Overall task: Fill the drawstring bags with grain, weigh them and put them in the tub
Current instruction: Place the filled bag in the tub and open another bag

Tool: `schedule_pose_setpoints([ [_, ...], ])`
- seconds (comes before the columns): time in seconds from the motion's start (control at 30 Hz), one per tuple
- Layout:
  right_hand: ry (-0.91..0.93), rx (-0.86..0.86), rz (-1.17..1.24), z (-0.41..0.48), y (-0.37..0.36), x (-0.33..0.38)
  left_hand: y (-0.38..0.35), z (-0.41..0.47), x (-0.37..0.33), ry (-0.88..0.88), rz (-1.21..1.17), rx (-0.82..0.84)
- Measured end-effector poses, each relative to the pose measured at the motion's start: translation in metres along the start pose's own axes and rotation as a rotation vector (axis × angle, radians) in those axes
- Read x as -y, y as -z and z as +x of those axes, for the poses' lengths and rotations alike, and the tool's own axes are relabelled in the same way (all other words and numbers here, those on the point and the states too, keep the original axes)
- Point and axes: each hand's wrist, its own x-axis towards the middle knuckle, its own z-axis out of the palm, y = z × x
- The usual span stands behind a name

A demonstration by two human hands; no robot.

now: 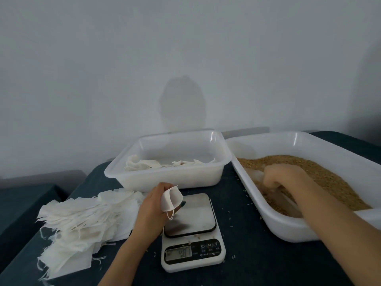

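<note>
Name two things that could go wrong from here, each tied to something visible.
1. The left hand pinches a small bag above the scale, apart from the grain tub where the right hand digs. Grain carried across the gap may spill.
2. Stray grains already lie on the scale beside its plate. More landing there could skew the weighing.
</note>
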Motion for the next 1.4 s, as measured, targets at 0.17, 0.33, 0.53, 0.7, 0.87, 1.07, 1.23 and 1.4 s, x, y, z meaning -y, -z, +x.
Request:
schedule_pose_setpoints([
  [0.17,-0.005,0.051,0.197,0.007,0.000,-0.006,0.000,-0.001,-0.001,0.002,-0.019,-0.002],
  [0.33,-0.022,0.125,0.239,0.009,-0.005,-0.008,-0.001,-0.002,-0.002,0.018,-0.040,0.015],
  [0.53,-0.008,-0.010,0.293,0.001,0.001,-0.011,0.001,-0.003,-0.004,-0.008,-0.031,0.011],
  [0.7,-0.019,-0.240,0.238,-0.005,0.002,-0.016,0.002,-0.004,-0.003,-0.016,-0.023,0.014],
  [0.87,-0.065,-0.117,-0.017,-0.017,0.004,-0.014,0.002,-0.003,0.000,-0.006,-0.024,0.014],
  [1.07,0.007,-0.006,-0.167,-0.033,0.001,0.006,0.001,-0.003,0.005,-0.015,-0.010,0.016],
  [1.23,0.155,0.106,0.214,-0.046,0.001,0.014,0.000,-0.002,0.003,-0.040,0.002,-0.002],
  [1.4,0.111,0.064,0.401,-0.053,0.012,0.010,-0.001,-0.003,0.003,-0.051,0.010,0.014],
])
